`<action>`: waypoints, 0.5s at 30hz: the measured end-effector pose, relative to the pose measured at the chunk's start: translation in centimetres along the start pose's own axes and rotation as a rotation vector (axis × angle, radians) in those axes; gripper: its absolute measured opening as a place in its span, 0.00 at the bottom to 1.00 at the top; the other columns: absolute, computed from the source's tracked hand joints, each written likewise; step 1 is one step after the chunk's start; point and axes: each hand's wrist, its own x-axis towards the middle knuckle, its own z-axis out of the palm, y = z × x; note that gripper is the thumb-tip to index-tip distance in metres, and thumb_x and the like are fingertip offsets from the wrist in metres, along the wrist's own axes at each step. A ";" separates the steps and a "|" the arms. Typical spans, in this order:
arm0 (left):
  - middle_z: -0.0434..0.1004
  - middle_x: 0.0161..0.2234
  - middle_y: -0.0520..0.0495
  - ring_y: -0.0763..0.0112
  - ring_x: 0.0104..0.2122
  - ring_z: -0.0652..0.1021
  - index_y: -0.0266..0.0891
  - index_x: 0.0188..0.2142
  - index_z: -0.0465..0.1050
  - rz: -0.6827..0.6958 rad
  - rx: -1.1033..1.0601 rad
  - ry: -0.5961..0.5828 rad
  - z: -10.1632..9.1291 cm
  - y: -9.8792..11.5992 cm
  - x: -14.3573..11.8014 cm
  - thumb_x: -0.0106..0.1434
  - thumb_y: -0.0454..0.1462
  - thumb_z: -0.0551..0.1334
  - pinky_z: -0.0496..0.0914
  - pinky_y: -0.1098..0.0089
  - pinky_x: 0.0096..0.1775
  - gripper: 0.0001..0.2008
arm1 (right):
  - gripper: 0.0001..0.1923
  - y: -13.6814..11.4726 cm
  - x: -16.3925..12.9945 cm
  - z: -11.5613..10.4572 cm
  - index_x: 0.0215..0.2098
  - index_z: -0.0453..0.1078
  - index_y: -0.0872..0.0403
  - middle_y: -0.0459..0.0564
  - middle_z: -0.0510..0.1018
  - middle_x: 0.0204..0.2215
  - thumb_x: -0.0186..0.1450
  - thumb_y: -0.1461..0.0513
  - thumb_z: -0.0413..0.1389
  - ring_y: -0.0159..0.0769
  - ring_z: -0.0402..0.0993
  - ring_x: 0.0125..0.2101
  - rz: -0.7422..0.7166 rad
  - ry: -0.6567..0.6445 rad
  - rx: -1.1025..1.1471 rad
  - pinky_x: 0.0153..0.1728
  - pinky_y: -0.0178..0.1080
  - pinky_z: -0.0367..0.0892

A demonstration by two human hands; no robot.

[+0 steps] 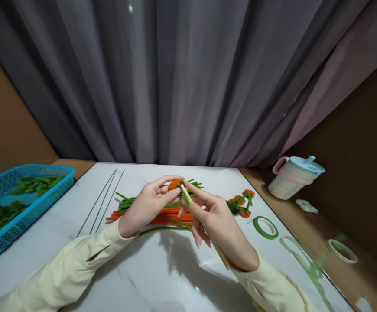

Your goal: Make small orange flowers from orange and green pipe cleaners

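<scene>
Centrally, left hand (pixel 149 203) pinching orange pipe-cleaner flower (pixel 174 183); right hand (pixel 212 219) gripping a wooden stick (pixel 185 194) over the counter (pixel 162 268).

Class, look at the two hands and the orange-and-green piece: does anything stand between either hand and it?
Nothing visible does. The left hand and right hand both already pinch the orange-and-green piece at their fingertips, above the pile of stems.

The white desk (pixel 162 268) carries orange and green stems (pixel 162 214), thin wires (pixel 102 201) and a blue basket (pixel 29 208). Tape roll (pixel 265 227) and small flowers (pixel 242 203) lie right.
</scene>
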 end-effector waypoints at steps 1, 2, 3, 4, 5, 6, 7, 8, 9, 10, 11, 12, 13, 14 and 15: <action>0.74 0.23 0.53 0.74 0.27 0.76 0.33 0.48 0.65 0.018 0.030 0.017 0.0 0.0 -0.1 0.59 0.38 0.62 0.72 0.75 0.37 0.19 | 0.27 0.0 0.0 -0.1 0.60 0.58 0.47 0.41 0.69 0.24 0.63 0.55 0.55 0.24 0.66 0.09 0.007 -0.014 0.012 0.05 0.24 0.51; 0.74 0.24 0.52 0.74 0.27 0.76 0.33 0.48 0.65 0.039 0.062 0.036 0.1 -0.1 -0.1 0.60 0.39 0.62 0.73 0.75 0.36 0.18 | 0.28 0.0 0.0 -0.2 0.60 0.57 0.47 0.40 0.68 0.23 0.63 0.55 0.56 0.24 0.66 0.09 0.015 -0.022 0.027 0.05 0.24 0.51; 0.75 0.25 0.52 0.74 0.27 0.76 0.34 0.47 0.64 0.060 0.095 0.051 0.1 -0.2 -0.2 0.60 0.39 0.61 0.73 0.76 0.35 0.17 | 0.29 0.0 0.0 -0.3 0.61 0.56 0.47 0.39 0.67 0.22 0.63 0.56 0.56 0.24 0.66 0.09 0.025 -0.027 0.041 0.05 0.24 0.51; 0.76 0.26 0.51 0.73 0.27 0.77 0.35 0.47 0.64 0.083 0.127 0.065 0.1 -0.4 -0.3 0.61 0.39 0.61 0.73 0.76 0.34 0.16 | 0.30 0.0 0.0 -0.3 0.61 0.55 0.47 0.38 0.66 0.21 0.63 0.56 0.56 0.24 0.65 0.09 0.036 -0.030 0.054 0.05 0.24 0.51; 0.76 0.28 0.50 0.73 0.27 0.77 0.35 0.46 0.64 0.107 0.159 0.074 0.1 -0.6 -0.4 0.61 0.39 0.60 0.73 0.75 0.33 0.15 | 0.30 0.0 -0.1 -0.4 0.61 0.55 0.48 0.38 0.65 0.20 0.63 0.56 0.56 0.24 0.65 0.09 0.050 -0.034 0.065 0.05 0.24 0.51; 0.77 0.29 0.50 0.72 0.28 0.78 0.36 0.46 0.63 0.130 0.189 0.080 0.2 -0.7 -0.5 0.62 0.39 0.59 0.73 0.75 0.33 0.14 | 0.30 0.0 -0.1 -0.4 0.61 0.56 0.49 0.37 0.65 0.19 0.63 0.56 0.56 0.24 0.65 0.09 0.066 -0.039 0.073 0.05 0.23 0.51; 0.77 0.30 0.49 0.71 0.28 0.78 0.37 0.46 0.63 0.151 0.218 0.083 0.2 -0.9 -0.6 0.62 0.39 0.59 0.73 0.75 0.32 0.14 | 0.29 0.0 -0.1 -0.4 0.61 0.56 0.49 0.37 0.64 0.18 0.63 0.56 0.56 0.24 0.65 0.09 0.082 -0.048 0.077 0.05 0.23 0.50; 0.77 0.30 0.49 0.71 0.29 0.79 0.38 0.45 0.63 0.172 0.245 0.085 0.2 -1.1 -0.6 0.62 0.39 0.59 0.73 0.75 0.32 0.13 | 0.29 0.0 -0.2 -0.4 0.61 0.57 0.50 0.37 0.65 0.17 0.63 0.56 0.56 0.24 0.64 0.09 0.093 -0.056 0.075 0.05 0.23 0.49; 0.78 0.31 0.50 0.70 0.29 0.79 0.38 0.45 0.63 0.191 0.272 0.086 0.2 -1.2 -0.7 0.62 0.39 0.58 0.73 0.75 0.32 0.12 | 0.29 -0.1 -0.2 -0.4 0.61 0.57 0.51 0.37 0.64 0.16 0.63 0.55 0.55 0.24 0.64 0.09 0.101 -0.061 0.069 0.05 0.23 0.49; 0.78 0.30 0.50 0.70 0.30 0.79 0.38 0.45 0.63 0.210 0.297 0.086 0.3 -1.3 -0.7 0.63 0.38 0.58 0.74 0.75 0.31 0.12 | 0.29 -0.2 -0.3 -0.4 0.61 0.57 0.52 0.37 0.64 0.15 0.64 0.55 0.55 0.23 0.62 0.08 0.103 -0.064 0.058 0.04 0.22 0.48; 0.77 0.30 0.51 0.69 0.30 0.80 0.39 0.45 0.63 0.227 0.323 0.086 0.3 -1.4 -0.7 0.63 0.38 0.57 0.74 0.75 0.31 0.12 | 0.28 -0.3 -0.4 -0.3 0.61 0.57 0.53 0.37 0.64 0.14 0.64 0.55 0.54 0.22 0.60 0.07 0.102 -0.067 0.043 0.04 0.22 0.47; 0.77 0.29 0.51 0.69 0.30 0.80 0.39 0.46 0.63 0.244 0.347 0.087 0.3 -1.5 -0.7 0.63 0.38 0.57 0.74 0.75 0.31 0.12 | 0.28 -0.4 -0.4 -0.3 0.60 0.58 0.54 0.37 0.63 0.13 0.64 0.54 0.54 0.21 0.58 0.06 0.097 -0.071 0.027 0.04 0.22 0.46; 0.77 0.29 0.52 0.70 0.30 0.80 0.39 0.46 0.63 0.261 0.370 0.091 0.3 -1.6 -0.7 0.63 0.37 0.57 0.74 0.76 0.31 0.12 | 0.28 -0.5 -0.5 -0.3 0.60 0.58 0.54 0.37 0.63 0.13 0.64 0.54 0.53 0.20 0.55 0.06 0.091 -0.075 0.013 0.04 0.22 0.46; 0.77 0.29 0.52 0.70 0.30 0.80 0.39 0.46 0.63 0.281 0.392 0.097 0.3 -1.6 -0.7 0.63 0.37 0.57 0.74 0.76 0.32 0.12 | 0.27 -0.6 -0.5 -0.2 0.59 0.60 0.55 0.37 0.64 0.13 0.65 0.53 0.53 0.20 0.54 0.05 0.085 -0.082 0.002 0.04 0.22 0.46; 0.76 0.30 0.52 0.71 0.30 0.80 0.39 0.46 0.64 0.302 0.415 0.104 0.3 -1.7 -0.7 0.63 0.36 0.57 0.74 0.77 0.32 0.12 | 0.26 -0.6 -0.5 -0.2 0.58 0.61 0.55 0.37 0.64 0.13 0.65 0.53 0.53 0.19 0.54 0.05 0.080 -0.089 -0.006 0.04 0.22 0.46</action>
